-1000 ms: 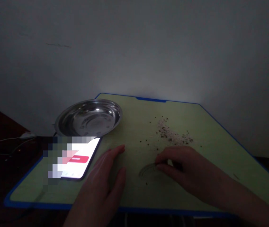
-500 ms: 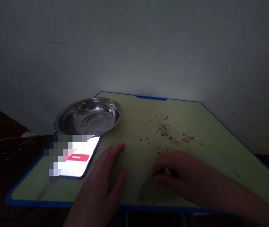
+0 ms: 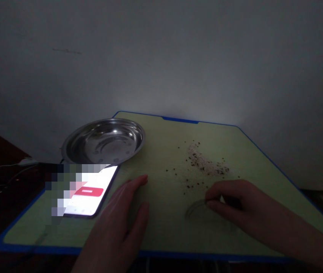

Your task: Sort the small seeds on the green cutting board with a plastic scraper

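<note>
My left hand point(image 3: 123, 218) lies flat and open on the green table point(image 3: 161, 151), fingers stretched out beside a lit phone point(image 3: 89, 189). My right hand point(image 3: 232, 204) is curled, its fingertips pinched on a small clear round thing point(image 3: 194, 209) that rests on the table. Just beyond that hand a scatter of pale and dark grains point(image 3: 205, 165) lies on the tabletop. A steel dish point(image 3: 104, 140) sits at the back left, behind the phone.
The table has a blue rim point(image 3: 65, 250) and stands against a plain wall. The room is dim. Cables point(image 3: 5, 168) lie on a dark surface to the left of the table.
My right hand has moved to the right across the table with the clear round thing under its fingertips. The left hand has stayed flat in place.
</note>
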`<state>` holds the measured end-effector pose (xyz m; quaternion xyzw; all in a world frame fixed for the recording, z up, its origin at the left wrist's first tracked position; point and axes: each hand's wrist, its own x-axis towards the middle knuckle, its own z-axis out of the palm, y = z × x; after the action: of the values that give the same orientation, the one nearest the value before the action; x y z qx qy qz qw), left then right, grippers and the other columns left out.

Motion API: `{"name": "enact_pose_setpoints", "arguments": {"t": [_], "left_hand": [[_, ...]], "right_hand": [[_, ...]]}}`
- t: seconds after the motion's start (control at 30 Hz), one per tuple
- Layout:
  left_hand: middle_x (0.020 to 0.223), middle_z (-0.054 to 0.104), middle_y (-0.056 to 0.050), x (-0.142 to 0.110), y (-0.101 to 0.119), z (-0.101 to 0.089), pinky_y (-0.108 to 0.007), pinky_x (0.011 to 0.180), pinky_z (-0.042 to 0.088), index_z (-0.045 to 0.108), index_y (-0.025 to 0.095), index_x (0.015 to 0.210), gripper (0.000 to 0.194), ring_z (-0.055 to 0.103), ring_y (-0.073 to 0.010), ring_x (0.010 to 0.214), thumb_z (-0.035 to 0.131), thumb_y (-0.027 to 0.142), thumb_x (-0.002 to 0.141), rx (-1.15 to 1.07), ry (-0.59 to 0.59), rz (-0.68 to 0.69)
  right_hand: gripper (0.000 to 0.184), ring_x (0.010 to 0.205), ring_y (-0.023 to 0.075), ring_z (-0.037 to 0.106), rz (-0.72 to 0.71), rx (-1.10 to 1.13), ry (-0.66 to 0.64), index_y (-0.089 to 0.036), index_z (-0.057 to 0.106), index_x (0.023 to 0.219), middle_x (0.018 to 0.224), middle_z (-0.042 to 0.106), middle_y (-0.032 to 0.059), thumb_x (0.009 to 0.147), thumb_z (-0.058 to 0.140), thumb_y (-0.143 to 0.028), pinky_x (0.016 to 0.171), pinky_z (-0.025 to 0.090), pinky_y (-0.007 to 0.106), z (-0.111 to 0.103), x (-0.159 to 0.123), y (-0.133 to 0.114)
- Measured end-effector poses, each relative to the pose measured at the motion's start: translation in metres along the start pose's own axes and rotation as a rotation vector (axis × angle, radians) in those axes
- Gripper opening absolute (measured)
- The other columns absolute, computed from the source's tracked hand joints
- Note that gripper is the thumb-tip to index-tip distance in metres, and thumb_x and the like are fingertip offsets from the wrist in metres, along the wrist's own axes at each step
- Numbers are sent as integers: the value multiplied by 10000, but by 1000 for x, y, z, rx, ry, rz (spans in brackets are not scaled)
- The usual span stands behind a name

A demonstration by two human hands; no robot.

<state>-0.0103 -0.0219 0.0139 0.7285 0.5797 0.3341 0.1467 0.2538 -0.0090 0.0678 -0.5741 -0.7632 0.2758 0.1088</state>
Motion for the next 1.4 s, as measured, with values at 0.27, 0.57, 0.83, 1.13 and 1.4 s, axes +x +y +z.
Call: {"name": "enact_pose_setpoints", "arguments": {"t": [0.27,0.57,0.83,1.13,1.4], "left_hand": [[1286,600,16,-1,-2,2,-452,903,537,418,386,1282,375,598,-231,1143,418,434,911,41,3,12],[1294,592,38,-2,-4,4,-459,902,539,400,423,1282,377,594,-225,1152,423,456,907,56,1,-4],[1284,602,14,1,-4,2,-438,896,544,416,387,1277,369,596,-226,1151,412,438,911,69,5,26],[1286,598,15,0,-4,2,-450,904,537,423,388,1274,377,596,-228,1145,419,454,903,51,5,9],[1269,607,4,-1,-3,3,-440,903,536,441,368,1258,368,599,-226,1135,429,446,899,32,-2,17]], "right_hand": [[219,634,157,569,27,12,81,-214,673,785,706,659,7,873,488,-292,570,410,273,5,14,22],[184,610,138,540,5,-10,133,-211,669,785,693,644,0,863,512,-267,563,377,261,0,28,22],[168,664,135,574,-57,-3,11,-225,693,835,758,680,-8,877,534,-261,595,392,256,-1,31,16],[167,676,128,582,-78,-20,-12,-243,710,882,784,693,-17,881,546,-273,611,396,254,5,23,5],[138,653,107,569,-108,-4,-84,-253,715,854,744,679,-40,863,577,-248,595,377,230,10,18,-9]]}}
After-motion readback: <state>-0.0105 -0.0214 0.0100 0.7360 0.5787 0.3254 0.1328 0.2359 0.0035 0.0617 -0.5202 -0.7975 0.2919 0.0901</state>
